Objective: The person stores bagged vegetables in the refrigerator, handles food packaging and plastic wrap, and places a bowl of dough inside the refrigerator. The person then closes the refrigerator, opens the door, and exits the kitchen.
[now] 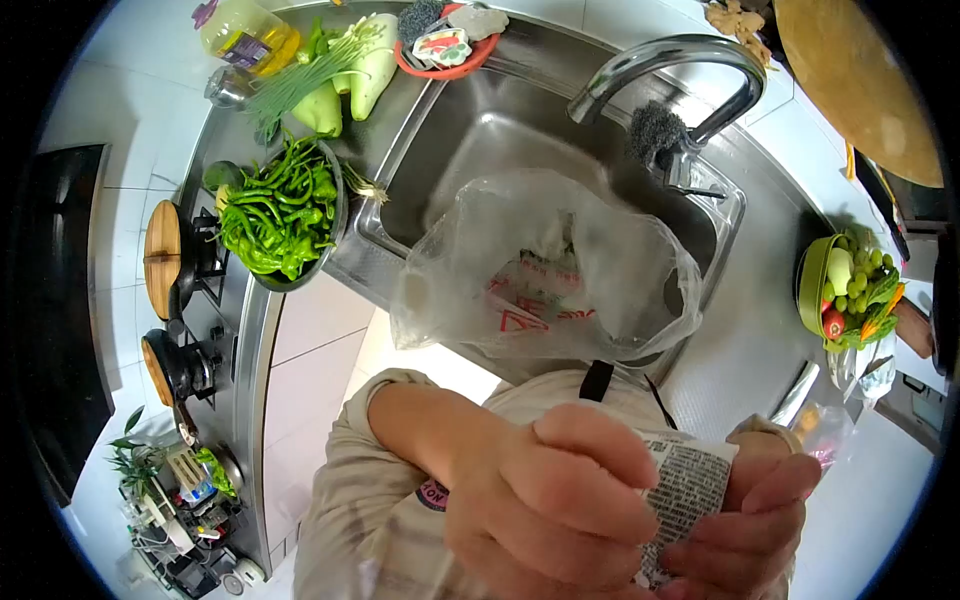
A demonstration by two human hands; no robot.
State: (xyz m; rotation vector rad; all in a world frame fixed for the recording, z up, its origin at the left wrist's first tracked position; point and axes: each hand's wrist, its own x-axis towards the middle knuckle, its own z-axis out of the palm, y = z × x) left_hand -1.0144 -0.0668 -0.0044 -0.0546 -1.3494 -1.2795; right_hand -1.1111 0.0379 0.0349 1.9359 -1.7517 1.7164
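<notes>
In front of my chest at the bottom, my left hand (560, 495) is closed, its curled fingers on the left edge of a small white packet (690, 490) covered in dark print. The fingers of my right hand (745, 525) wrap round the packet's right side. Part of the packet is hidden behind my fingers. Just beyond my hands, a clear plastic bag (450, 270) with red print lies spread over the near side of the steel sink (500, 130), its mouth wide. Neither hand touches the bag.
A bowl of green peppers (280, 215) stands left of the sink, near pale gourds (373, 70) and an oil bottle (245, 35). A red basin (470, 65) sits behind. The faucet (670, 50) arches over the sink. At right are a green basket (815, 280) and a knife (795, 395).
</notes>
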